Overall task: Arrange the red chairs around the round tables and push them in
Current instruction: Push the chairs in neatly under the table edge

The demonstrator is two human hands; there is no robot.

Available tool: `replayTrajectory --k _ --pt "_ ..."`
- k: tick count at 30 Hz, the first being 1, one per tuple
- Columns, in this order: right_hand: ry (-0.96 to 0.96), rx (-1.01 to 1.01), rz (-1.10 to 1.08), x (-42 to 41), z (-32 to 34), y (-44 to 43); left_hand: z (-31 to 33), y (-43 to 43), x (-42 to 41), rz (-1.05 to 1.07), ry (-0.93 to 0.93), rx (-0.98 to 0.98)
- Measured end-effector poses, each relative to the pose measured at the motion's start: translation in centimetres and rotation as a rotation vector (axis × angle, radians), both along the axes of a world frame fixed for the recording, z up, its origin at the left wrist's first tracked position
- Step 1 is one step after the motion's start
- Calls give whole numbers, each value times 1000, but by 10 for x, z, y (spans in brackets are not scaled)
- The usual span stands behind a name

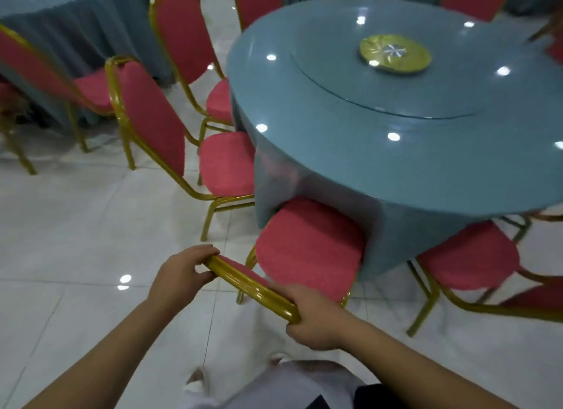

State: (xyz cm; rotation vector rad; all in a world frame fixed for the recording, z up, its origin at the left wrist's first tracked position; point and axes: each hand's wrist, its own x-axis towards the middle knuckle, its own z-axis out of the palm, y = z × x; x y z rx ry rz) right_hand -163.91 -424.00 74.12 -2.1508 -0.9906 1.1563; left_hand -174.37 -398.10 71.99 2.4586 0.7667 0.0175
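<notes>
Head view: the left hand (182, 274) and right hand (310, 320) each curl round an end of the chair's (310, 247) gold top rail (253, 283). The seat lies just ahead of the hands, its front edge under the table's (396, 110) cloth. Push evenly so it slides in square. 2 neighbours flank it: one (225, 165) ahead-left, one (469, 256) close right. Open floor (76, 241) lies left.

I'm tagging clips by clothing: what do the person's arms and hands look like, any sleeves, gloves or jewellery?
Both forearms are bare to the frame edge; no sleeves show. The left hand and right hand wear no gloves, and no watch, ring or bracelet is visible. A white garment shows at the bottom.
</notes>
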Motion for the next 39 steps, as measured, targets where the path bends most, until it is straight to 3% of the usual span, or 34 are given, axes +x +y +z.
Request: replayTrajectory --k 4,8,13,21,25,27,30,32,35,39 --pt "-124 -79 -267 -24 16 -4 2 32 10 -216 110 63" --pt "-407 -255 -523 -53 17 0 1 48 27 -494 140 -76" --pt "-368 -358 -676 -60 24 13 4 50 36 -636 180 30" --pt "-331 -391 -783 -41 19 34 9 68 69 -640 181 -79" --pt "-371 -511 -725 -16 21 30 6 75 87 -639 151 -230" --pt "-354 -568 -779 -6 31 29 7 81 95 -729 185 -320" --pt "-340 -735 -688 4 48 42 12 105 103 -842 215 -414" --pt "-346 -663 -623 12 59 69 18 133 109 -842 181 -407" --pt "-388 -349 -563 22 71 154 33 198 117 -785 90 -373" --pt "-429 30 -501 53 71 300 58 315 120 -521 3 -291"
